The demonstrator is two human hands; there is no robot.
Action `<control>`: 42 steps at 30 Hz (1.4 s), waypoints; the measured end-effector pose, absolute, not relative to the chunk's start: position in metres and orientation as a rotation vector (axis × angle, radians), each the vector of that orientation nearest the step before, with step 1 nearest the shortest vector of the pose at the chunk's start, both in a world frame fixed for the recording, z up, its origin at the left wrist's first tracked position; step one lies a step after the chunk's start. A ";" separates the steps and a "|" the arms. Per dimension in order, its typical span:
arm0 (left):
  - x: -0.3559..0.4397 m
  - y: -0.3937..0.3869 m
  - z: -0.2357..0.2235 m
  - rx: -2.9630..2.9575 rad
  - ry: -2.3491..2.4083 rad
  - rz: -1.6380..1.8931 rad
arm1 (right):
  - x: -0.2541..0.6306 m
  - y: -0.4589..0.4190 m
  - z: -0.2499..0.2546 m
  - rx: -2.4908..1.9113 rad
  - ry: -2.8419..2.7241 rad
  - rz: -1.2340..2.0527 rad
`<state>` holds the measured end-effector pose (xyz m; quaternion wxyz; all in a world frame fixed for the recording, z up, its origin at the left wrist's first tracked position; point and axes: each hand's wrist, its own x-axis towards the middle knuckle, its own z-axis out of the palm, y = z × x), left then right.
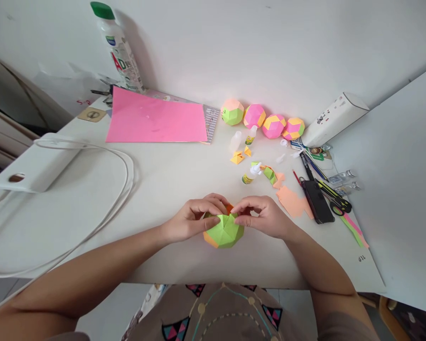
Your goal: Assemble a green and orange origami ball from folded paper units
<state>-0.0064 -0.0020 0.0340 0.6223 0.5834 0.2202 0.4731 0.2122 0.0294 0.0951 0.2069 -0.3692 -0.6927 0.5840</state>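
Note:
Both of my hands hold a folded paper ball (pixel 224 230) of green and orange pieces just above the white table (pixel 170 180), near its front edge. My left hand (pixel 191 219) grips the ball's left side with fingers curled over the top. My right hand (pixel 264 217) pinches the ball's upper right edge, where an orange flap shows. Several finished paper balls (pixel 262 118) in pink, yellow, green and orange stand in a row at the back by the wall.
A pink sheet (pixel 156 117) lies at the back left, with a green-capped bottle (pixel 119 47) behind it. Small glue bottles (pixel 250 173), folded paper pieces (pixel 237 157), a black phone (pixel 317 201), scissors (pixel 335 199), and pens lie to the right. A white cable (pixel 124 189) loops at left.

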 end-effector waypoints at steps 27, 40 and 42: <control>-0.004 -0.006 0.044 1.693 0.567 1.066 | 0.210 0.027 0.097 -0.821 -2.127 1.409; -0.003 -0.009 0.046 1.693 0.599 1.033 | 0.206 0.023 0.094 -0.911 -1.962 1.640; -0.003 -0.010 0.046 1.691 0.605 1.019 | 0.206 0.022 0.094 -0.916 -1.969 1.640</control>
